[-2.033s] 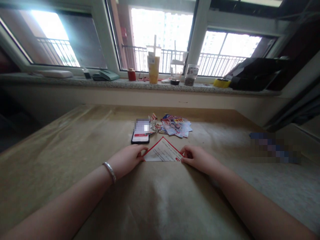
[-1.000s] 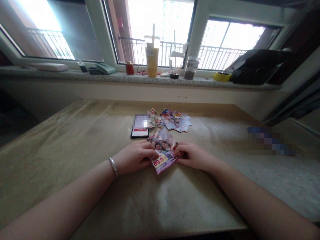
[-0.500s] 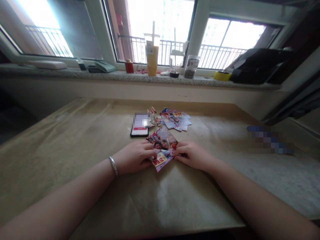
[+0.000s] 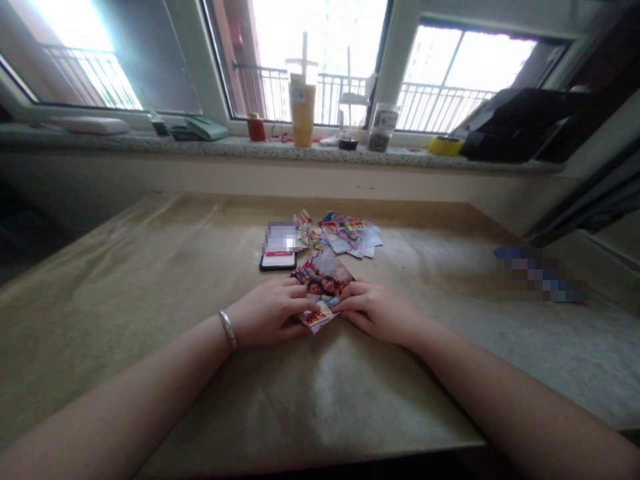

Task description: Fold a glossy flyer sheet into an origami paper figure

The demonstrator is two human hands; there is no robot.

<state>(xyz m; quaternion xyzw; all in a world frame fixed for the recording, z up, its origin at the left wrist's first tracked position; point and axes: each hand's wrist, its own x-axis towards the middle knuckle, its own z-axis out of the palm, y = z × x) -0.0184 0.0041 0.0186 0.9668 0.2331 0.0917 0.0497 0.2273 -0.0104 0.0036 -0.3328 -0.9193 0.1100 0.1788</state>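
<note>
A colourful printed paper sheet (image 4: 323,283) lies partly folded on the tan table (image 4: 150,287) in front of me. My left hand (image 4: 267,312), with a silver bracelet on its wrist, pinches the sheet's left side. My right hand (image 4: 375,308) pinches its right side, fingers pressed onto the near corner. The sheet's near end is folded in between my fingertips. Both hands rest on the table top.
A phone (image 4: 279,250) lies just beyond the sheet, beside folded paper pieces and a pile of printed sheets (image 4: 350,235). The window sill holds a tall yellow drink cup (image 4: 303,107), a red can (image 4: 256,128), jars and a black bag (image 4: 515,127). A blurred blue object (image 4: 540,277) lies right.
The sheet lay as a white triangle with a red border; it now shows its colourful side. My hands have drawn closer together and folded its near end inward.
</note>
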